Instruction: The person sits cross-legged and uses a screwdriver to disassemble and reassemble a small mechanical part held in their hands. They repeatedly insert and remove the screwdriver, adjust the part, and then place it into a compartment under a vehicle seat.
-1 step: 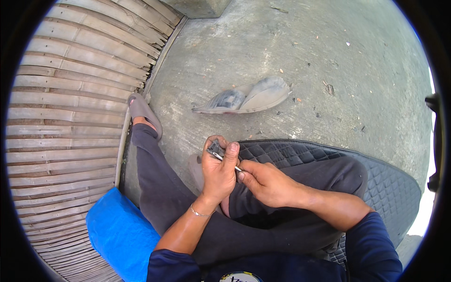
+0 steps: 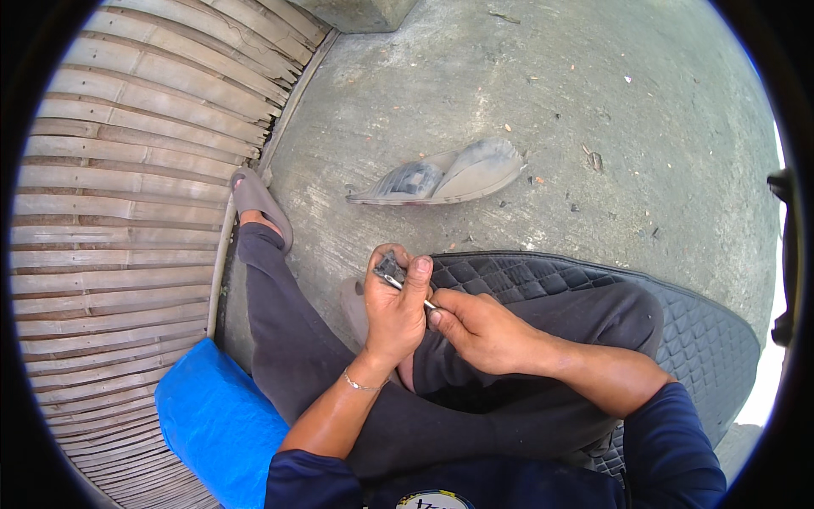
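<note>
Over my lap, my left hand is closed round a small dark grey piece, its kind unclear, which shows between the fingers and thumb. A thin metal rod-like tool slants across the left hand, its tip against or close by the dark piece. My right hand pinches the tool's other end between thumb and forefinger, close beside the left thumb. Most of the tool's middle is hidden by the left thumb.
A dusty grey, shell-like curved part lies on the concrete floor ahead. Slatted bamboo runs along the left. A blue bundle sits at lower left. Under my bent leg is a black quilted mat.
</note>
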Tool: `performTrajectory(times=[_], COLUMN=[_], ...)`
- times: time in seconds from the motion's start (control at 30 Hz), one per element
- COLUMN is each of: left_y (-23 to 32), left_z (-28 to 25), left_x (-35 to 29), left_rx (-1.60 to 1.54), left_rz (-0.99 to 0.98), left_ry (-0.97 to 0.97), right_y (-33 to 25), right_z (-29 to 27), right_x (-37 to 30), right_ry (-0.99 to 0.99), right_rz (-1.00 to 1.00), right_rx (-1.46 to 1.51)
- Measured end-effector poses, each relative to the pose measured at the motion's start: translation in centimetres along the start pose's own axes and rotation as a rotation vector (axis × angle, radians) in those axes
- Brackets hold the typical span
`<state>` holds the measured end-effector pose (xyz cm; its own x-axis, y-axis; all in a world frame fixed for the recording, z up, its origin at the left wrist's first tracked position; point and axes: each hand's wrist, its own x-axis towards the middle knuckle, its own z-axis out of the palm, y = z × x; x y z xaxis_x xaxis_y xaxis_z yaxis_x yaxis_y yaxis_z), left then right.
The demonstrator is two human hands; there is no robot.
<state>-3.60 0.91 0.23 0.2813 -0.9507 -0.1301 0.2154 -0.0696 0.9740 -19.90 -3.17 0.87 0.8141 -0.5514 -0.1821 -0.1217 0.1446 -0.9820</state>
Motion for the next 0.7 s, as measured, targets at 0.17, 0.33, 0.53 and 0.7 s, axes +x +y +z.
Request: performTrajectory(times=[0.17,0.33,0.53,0.7], left_y=[-0.3,-0.7,-1.0,-0.6], left_z=[-0.2,-0.6,-0.9,-0.8], left_x=[0.1,0.2,0.1,-0.5], left_rx=[0.062,0.271,0.386,0.351], left_rz=[0.018,0.115,0.131,0.041], left_ry=[0.0,-0.009,-0.005,-0.045], right_y=[0.1,1.0,0.6,0.0], right_z=[-0.2,-0.2,-0.9,-1.0], right_x=[0.0,0.3,0.1,0.0], right_ry=[-0.025,-0.074,-0.134,-0.17], right_rz=[0.023,-0.011,0.037,0.079], right_rx=[0.014,0.071,0.041,-0.109])
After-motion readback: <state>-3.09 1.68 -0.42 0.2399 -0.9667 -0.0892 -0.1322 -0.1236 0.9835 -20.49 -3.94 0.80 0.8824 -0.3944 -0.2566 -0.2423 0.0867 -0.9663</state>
